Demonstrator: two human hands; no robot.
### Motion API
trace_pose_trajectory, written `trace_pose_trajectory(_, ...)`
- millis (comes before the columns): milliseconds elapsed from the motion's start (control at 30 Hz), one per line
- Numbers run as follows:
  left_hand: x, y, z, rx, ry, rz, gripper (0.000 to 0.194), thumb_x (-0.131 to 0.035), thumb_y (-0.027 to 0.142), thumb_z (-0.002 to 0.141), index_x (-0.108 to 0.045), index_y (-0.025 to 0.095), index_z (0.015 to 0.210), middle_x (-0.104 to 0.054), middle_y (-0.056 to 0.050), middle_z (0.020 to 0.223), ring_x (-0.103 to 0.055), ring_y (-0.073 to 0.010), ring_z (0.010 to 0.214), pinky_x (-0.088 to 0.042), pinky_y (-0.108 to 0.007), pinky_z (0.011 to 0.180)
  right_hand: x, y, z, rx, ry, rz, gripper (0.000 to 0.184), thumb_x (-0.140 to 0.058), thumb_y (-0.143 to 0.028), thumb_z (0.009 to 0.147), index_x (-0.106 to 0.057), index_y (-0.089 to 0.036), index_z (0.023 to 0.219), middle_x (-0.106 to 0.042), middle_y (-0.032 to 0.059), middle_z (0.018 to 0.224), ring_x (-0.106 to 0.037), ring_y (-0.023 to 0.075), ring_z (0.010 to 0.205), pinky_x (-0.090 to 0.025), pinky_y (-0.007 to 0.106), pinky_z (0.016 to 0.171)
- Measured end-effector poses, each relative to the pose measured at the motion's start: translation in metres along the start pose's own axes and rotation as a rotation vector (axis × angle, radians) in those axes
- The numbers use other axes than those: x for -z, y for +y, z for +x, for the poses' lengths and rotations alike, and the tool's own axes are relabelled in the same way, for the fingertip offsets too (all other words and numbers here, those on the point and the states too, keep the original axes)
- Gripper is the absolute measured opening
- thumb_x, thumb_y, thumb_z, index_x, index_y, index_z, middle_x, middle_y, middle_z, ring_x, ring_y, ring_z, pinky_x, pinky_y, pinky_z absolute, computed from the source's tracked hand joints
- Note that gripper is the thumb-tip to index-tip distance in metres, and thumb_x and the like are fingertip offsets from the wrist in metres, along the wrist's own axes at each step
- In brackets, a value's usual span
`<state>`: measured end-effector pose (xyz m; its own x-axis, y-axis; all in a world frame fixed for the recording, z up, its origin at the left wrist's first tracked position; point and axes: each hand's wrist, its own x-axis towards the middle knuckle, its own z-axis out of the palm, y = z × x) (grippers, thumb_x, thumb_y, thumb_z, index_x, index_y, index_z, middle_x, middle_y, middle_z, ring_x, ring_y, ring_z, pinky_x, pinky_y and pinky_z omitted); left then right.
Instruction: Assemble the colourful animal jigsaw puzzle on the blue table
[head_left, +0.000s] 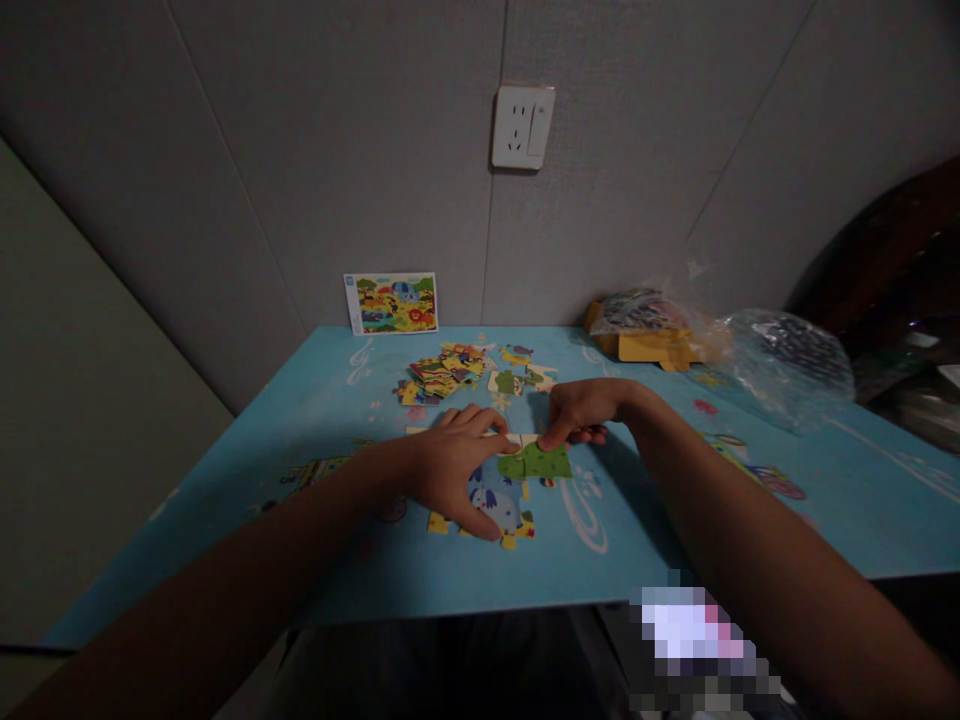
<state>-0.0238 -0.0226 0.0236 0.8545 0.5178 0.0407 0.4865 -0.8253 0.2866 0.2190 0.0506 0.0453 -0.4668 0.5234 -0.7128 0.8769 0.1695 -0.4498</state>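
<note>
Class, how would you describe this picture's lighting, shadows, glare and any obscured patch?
Head view: dim light, darker corners; head view: shadow on the blue table beside the right forearm; head view: glints on the clear plastic bag; head view: pixelated patch at lower right, its content unreadable.

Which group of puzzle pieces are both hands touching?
The joined section, green and blue, lying closest to the viewer. The left hand spreads across it and the right hand rests on its green part; the loose heap farther back is untouched.
</note>
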Motion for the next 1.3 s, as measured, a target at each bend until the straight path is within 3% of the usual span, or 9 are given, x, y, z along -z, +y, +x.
trace_pose_trajectory(667, -0.002, -0.003, -0.001, -0.017, 0.024, -0.010, 0.081, -0.075, 0.066, 0.060, -0.055, 0.023, 0.125, -0.044, -0.013, 0.131, -0.043, -0.0350, 0.118, -0.034, -0.050, 0.102, -0.002, 0.007, 0.003, 0.053, 0.019, 0.047, 0.058, -0.070, -0.071, 0.059, -0.046, -0.018, 0.053, -0.041, -0.0079, 0.040, -0.040, 0.0071, 0.037, -0.033, 0.024, 0.044)
trace_pose_trajectory(900, 0.000, -0.008, -0.002, 0.021, 0.066, 0.028, 0.075, -0.074, 0.065, 0.059, -0.055, 0.020, 0.116, -0.049, -0.013, 0.123, -0.047, -0.0342, 0.111, -0.035, -0.049, 0.099, -0.006, 0.002, 0.014, 0.195, 0.232, 0.074, 0.051, -0.069, -0.064, 0.066, -0.047, -0.019, 0.056, -0.044, -0.0065, 0.042, -0.046, 0.0094, 0.040, -0.035, 0.024, 0.044)
trace_pose_trajectory(1200, 0.003, -0.006, -0.003, 0.043, 0.048, 0.037, 0.077, -0.078, 0.062, 0.055, -0.055, 0.019, 0.114, -0.048, -0.013, 0.122, -0.047, -0.0338, 0.112, -0.037, -0.049, 0.098, -0.007, -0.009, 0.008, 0.062, 0.312, -0.052, 0.050, -0.069, -0.058, 0.069, -0.050, -0.017, 0.049, -0.050, -0.0017, 0.041, -0.046, 0.0098, 0.039, -0.033, 0.025, 0.046)
trace_pose_trajectory(1300, 0.003, -0.007, -0.003, 0.029, 0.055, 0.016, 0.075, -0.078, 0.060, 0.056, -0.055, 0.019, 0.114, -0.048, -0.013, 0.123, -0.047, -0.0336, 0.112, -0.038, -0.049, 0.098, -0.008, -0.015, 0.007, 0.095, 0.383, -0.074, 0.044, -0.072, -0.052, 0.069, -0.052, -0.017, 0.052, -0.048, -0.0035, 0.039, -0.044, 0.0095, 0.038, -0.031, 0.024, 0.044)
